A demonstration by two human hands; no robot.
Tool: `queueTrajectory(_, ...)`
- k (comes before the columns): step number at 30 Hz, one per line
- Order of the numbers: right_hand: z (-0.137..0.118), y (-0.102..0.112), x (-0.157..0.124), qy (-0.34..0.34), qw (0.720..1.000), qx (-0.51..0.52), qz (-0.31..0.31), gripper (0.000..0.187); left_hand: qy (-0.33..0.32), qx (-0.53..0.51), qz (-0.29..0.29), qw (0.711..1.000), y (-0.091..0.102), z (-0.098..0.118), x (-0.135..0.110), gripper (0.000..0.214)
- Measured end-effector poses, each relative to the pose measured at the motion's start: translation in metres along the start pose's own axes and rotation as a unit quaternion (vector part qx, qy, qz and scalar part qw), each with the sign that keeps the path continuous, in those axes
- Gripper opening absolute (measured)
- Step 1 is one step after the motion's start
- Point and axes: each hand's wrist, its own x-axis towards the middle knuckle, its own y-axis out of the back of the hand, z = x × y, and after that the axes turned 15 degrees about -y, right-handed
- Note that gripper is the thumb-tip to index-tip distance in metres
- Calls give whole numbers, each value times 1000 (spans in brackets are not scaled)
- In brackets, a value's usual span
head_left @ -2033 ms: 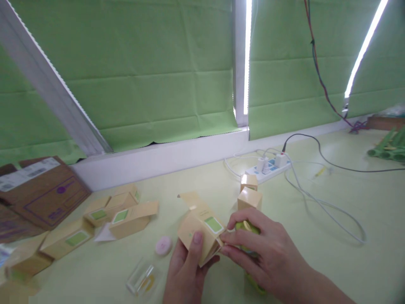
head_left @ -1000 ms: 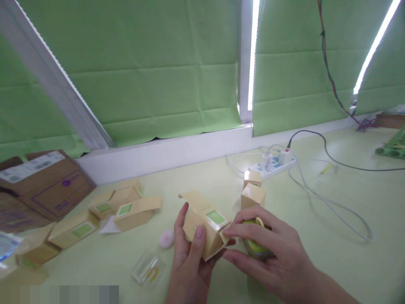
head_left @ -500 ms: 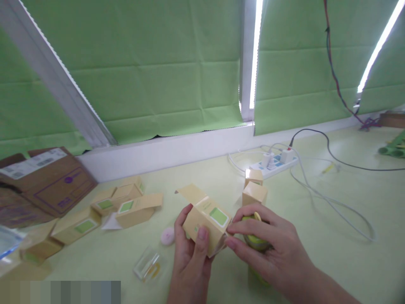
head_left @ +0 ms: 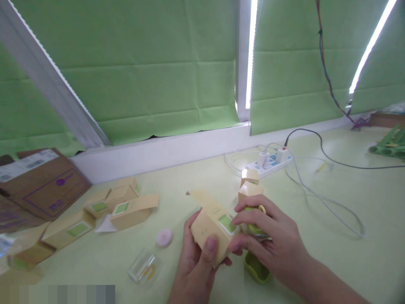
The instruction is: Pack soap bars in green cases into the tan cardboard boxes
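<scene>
My left hand (head_left: 198, 264) grips a small tan carton (head_left: 212, 226) with a green label, its top flap open and pointing away from me. My right hand (head_left: 274, 242) is closed round a small green round item (head_left: 255, 228) with a yellowish ring on top, held against the carton's near end. A green lid-like piece (head_left: 256, 268) lies on the table just below my right hand. Two small tan cartons (head_left: 249, 182) stand right behind my fingers.
Several tan cartons (head_left: 126, 207) lie at the left, with brown cardboard boxes (head_left: 44, 181) beyond them. A pink disc (head_left: 164, 237) and a clear plastic piece (head_left: 143, 267) lie near my left hand. A white power strip (head_left: 268, 161) with trailing cables (head_left: 325, 202) sits at the back right.
Both hands have shifted a little to the right with the carton and the green item. The green piece on the table under my right hand now shows.
</scene>
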Motion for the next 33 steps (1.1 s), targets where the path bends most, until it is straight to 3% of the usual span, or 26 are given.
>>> queueTrajectory(6,-1,6,5,17,1000,21,-16,32,28,-81,-2,996,3,2,4,55)
queueTrajectory(12,0,2,4,-53,998,14,8,24,28,-99,-63,993,5,3,5,44)
queueTrajectory(15,1,1,4,-108,994,22,-13,28,36,-120,-49,991,3,3,3,40)
queueTrajectory(18,0,2,4,-127,990,39,-44,29,39,-116,-3,992,0,4,4,51)
queueTrajectory(22,0,4,2,-182,976,97,-66,18,-3,-4,80,997,1,4,9,65)
queueTrajectory(27,5,3,-2,-277,938,188,-94,33,-108,151,109,977,6,2,13,57)
queueTrajectory(30,1,4,-3,-290,918,222,-154,36,-162,255,114,946,10,0,12,53)
queueTrajectory(33,-9,8,-4,-246,910,246,-227,28,-196,320,129,918,12,-3,10,53)
